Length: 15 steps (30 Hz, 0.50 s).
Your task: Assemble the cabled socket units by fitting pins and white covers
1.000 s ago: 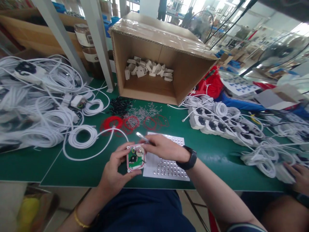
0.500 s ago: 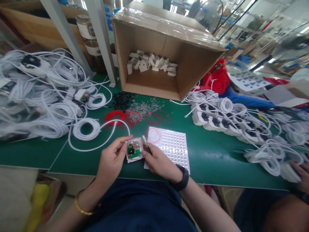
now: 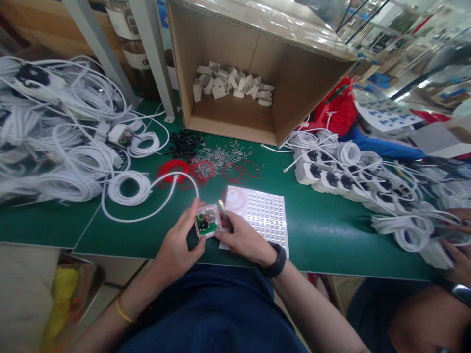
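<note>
A small white square housing [image 3: 208, 234] with a green circuit board and a red sealing ring along its rim is held above the table, open side up. My left hand [image 3: 176, 247] grips it, with the thumb at the lower edge and the fingers along the left side. A white cable [image 3: 165, 214] loops from its upper left to a coil. In my right hand [image 3: 246, 240] is a slim dark tool [image 3: 227, 220] with a light metal-looking tip; its exact kind is unclear. Fingers of that hand also touch the housing's right side.
Red rings [image 3: 174, 171], small screws [image 3: 217, 159] and black parts [image 3: 186, 143] lie ahead. A sheet of small pads [image 3: 267, 215] sits at right. Beyond stands a carton [image 3: 228, 117] of white parts. Cable coils [image 3: 73, 171] fill the left; socket-like units [image 3: 331, 184] and a co-worker's hands [image 3: 459, 255] are right.
My left thumb has moved from the housing's left side to its lower edge, and the fingers have straightened. The housing has shifted slightly right in my view. The right hand keeps the tool.
</note>
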### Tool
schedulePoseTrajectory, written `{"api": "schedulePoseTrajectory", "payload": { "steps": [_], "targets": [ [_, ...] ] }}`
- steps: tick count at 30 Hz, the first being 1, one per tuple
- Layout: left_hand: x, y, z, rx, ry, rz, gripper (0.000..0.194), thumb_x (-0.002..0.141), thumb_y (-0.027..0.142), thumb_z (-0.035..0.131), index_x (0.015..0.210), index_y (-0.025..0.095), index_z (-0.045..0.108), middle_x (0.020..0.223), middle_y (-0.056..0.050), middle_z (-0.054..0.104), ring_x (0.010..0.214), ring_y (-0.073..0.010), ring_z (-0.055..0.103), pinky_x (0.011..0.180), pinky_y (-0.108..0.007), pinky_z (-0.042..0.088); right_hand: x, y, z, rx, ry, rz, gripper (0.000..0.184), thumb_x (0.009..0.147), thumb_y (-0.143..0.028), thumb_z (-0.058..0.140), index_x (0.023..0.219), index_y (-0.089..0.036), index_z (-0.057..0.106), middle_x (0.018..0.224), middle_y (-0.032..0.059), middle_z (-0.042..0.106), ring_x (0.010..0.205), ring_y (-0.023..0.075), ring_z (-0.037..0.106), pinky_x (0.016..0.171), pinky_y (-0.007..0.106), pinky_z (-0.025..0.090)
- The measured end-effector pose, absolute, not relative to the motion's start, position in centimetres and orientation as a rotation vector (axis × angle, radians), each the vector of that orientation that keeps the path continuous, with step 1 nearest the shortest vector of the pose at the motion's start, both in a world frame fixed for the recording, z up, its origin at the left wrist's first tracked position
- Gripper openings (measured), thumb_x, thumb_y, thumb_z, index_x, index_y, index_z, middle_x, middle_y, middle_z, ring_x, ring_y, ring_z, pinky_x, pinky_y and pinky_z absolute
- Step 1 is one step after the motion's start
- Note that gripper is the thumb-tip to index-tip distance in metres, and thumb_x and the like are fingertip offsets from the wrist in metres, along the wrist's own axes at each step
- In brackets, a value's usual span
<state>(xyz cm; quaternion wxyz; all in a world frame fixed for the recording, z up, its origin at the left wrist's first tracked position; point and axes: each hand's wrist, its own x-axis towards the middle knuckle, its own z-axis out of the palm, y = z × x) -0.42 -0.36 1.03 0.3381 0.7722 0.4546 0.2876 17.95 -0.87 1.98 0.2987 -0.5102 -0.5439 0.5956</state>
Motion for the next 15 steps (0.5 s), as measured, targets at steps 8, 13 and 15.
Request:
{"api": "schedulePoseTrajectory", "payload": {
  "steps": [8,13,15],
  "targets": [
    [-0.2,-0.7,-0.8,2.149,1.269,0.696,0.083,0.081,0.022,0.053,0.147,0.017,0.003,0.14,-0.016,0.042,0.129,-0.0267,0.041,0.105,-0.044,0.038,20.6,0.5,5.7,-1.601,-1.709,1.363,0.017,0.077,-0.023,0.064,0.093,-0.016,0.066,0.078,0.0027,0.069,0.07,0.0163,0.06,0.067,0.028,0.044],
    [0.2,-0.7,-1.5,2.31,1.317,0.686,0.083,0.082,0.024,0.051,0.146,0.013,0.0,0.141,-0.021,0.04,0.128,-0.0292,0.043,0.102,-0.045,0.043,21.9,9.0,7.5,-1.745,-1.801,0.643,0.023,0.089,-0.024,0.049,0.077,-0.016,0.067,0.075,0.0036,0.071,0.07,0.0148,0.063,0.069,0.026,0.044],
    [0.2,-0.7,-1.5,2.358,1.319,0.696,0.082,0.082,0.024,0.05,0.146,0.012,-0.001,0.139,-0.021,0.042,0.127,-0.029,0.045,0.101,-0.044,0.044,20.8,13.7,6.9,-1.726,-2.003,0.548,0.016,0.087,-0.017,0.053,0.088,-0.017,0.069,0.087,0.004,0.072,0.083,0.0153,0.064,0.075,0.025,0.044]
  ]
}}
